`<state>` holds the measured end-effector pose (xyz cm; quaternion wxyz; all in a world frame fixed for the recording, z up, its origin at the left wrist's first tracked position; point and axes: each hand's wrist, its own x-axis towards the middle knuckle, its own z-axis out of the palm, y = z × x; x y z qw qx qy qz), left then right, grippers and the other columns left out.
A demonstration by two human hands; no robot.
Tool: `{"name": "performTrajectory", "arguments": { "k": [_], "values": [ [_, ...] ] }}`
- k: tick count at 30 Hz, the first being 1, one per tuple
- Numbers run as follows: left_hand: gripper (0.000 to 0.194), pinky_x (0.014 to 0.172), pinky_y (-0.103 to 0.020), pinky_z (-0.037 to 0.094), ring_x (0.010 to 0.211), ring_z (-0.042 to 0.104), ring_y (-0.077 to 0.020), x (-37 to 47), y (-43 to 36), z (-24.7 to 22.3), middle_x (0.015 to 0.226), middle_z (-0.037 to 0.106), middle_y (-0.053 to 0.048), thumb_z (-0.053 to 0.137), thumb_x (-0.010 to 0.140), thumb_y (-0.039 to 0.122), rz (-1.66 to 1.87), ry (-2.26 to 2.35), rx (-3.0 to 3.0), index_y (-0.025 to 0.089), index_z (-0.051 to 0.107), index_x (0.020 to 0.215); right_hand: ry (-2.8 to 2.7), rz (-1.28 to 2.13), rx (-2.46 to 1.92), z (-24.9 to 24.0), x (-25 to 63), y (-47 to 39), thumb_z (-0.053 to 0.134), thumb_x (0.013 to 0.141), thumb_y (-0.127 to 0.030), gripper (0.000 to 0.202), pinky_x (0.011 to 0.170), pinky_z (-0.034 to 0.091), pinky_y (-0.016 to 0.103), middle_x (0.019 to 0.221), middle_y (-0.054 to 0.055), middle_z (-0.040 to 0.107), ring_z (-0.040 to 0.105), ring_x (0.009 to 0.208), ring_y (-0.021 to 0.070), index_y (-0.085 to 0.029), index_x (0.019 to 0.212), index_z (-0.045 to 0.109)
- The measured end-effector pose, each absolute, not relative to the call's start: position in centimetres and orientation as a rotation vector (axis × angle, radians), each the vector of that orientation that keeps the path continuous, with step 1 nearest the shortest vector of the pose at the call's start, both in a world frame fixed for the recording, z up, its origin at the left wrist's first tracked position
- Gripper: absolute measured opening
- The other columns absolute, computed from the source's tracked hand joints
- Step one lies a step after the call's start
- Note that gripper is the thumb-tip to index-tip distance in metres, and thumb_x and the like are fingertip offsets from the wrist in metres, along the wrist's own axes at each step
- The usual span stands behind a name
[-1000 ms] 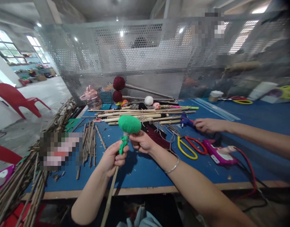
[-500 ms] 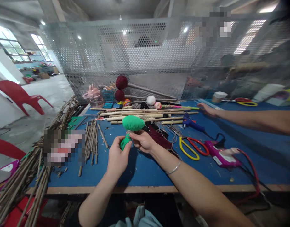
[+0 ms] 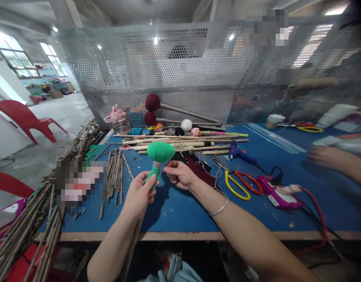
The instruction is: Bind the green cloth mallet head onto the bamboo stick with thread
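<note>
A mallet [image 3: 160,152] with a rounded head covered in green cloth stands almost upright over the front of the table. My left hand [image 3: 139,196] is closed around its gathered green cloth below the head, and a stick runs down under my left forearm. Grey wrapping [image 3: 156,165] shows at the neck between head and hand. Just right of that neck, my right hand [image 3: 182,175] is pinched, apart from the mallet; whatever lies between its fingertips is too small to make out. Behind my right hand lies dark red cloth [image 3: 199,170] with loose grey yarn [image 3: 220,172].
Scissors [image 3: 237,186] with yellow and red handles, a blue glue gun [image 3: 240,154] and a purple power strip [image 3: 277,194] lie to the right. Sticks [image 3: 115,176] and dark red mallets [image 3: 152,102] lie left and behind. A co-worker's hand [image 3: 323,156] is at far right.
My right hand has come away from the mallet's neck, baring the grey wrapping. The mallet moved slightly left. The co-worker's hand drew back rightward and now has a pale, clear thing near it.
</note>
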<state>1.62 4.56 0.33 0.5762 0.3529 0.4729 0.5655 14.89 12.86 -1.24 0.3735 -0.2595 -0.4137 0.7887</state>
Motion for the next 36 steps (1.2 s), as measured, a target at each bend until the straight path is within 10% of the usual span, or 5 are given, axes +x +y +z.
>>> {"name": "performTrajectory", "arguments": {
  "k": [10, 18, 27, 36],
  "values": [
    [0.025, 0.030, -0.009, 0.017, 0.033, 0.024, 0.0018, 1.2, 5.0, -0.3, 0.056, 0.045, 0.005, 0.059, 0.075, 0.038, 1.047, 0.768, 0.655, 0.015, 0.051, 0.080, -1.073, 2.167, -0.551, -1.8, 15.2, 12.7, 0.078, 0.053, -0.029, 0.036, 0.035, 0.006, 0.017, 0.042, -0.010, 0.036, 0.017, 0.035, 0.0008, -0.012, 0.080, 0.059],
    [0.047, 0.059, -0.027, 0.051, 0.064, 0.061, -0.0124, 2.1, 4.8, 0.7, 0.087, 0.058, -0.004, 0.049, 0.078, 0.050, 1.156, 1.211, 0.850, 0.021, 0.042, 0.114, -0.939, 2.013, -0.620, -2.2, 14.6, 13.4, 0.078, 0.054, -0.024, 0.033, 0.033, 0.005, 0.017, 0.042, -0.011, 0.030, 0.016, 0.034, 0.0001, -0.014, 0.059, 0.047],
    [0.030, 0.046, -0.019, 0.040, 0.049, 0.051, -0.0070, 4.3, 8.9, 3.1, 0.069, 0.052, 0.002, 0.053, 0.076, 0.023, 1.172, 1.097, 1.320, 0.017, 0.046, 0.104, -0.911, 1.741, -0.616, 1.3, 16.6, 13.9, 0.077, 0.055, -0.026, 0.033, 0.034, 0.006, 0.017, 0.041, -0.012, 0.024, 0.013, 0.034, 0.0004, -0.016, 0.063, 0.046],
    [0.023, 0.036, -0.015, 0.024, 0.036, 0.032, -0.0022, 2.4, 9.5, 0.8, 0.052, 0.044, 0.008, 0.058, 0.072, 0.036, 1.258, 1.289, 1.309, 0.018, 0.047, 0.082, -1.083, 1.808, -0.766, 0.1, 15.5, 13.7, 0.076, 0.054, -0.032, 0.034, 0.033, 0.005, 0.018, 0.041, -0.012, 0.030, 0.015, 0.034, 0.0010, -0.015, 0.066, 0.050]
  ]
}}
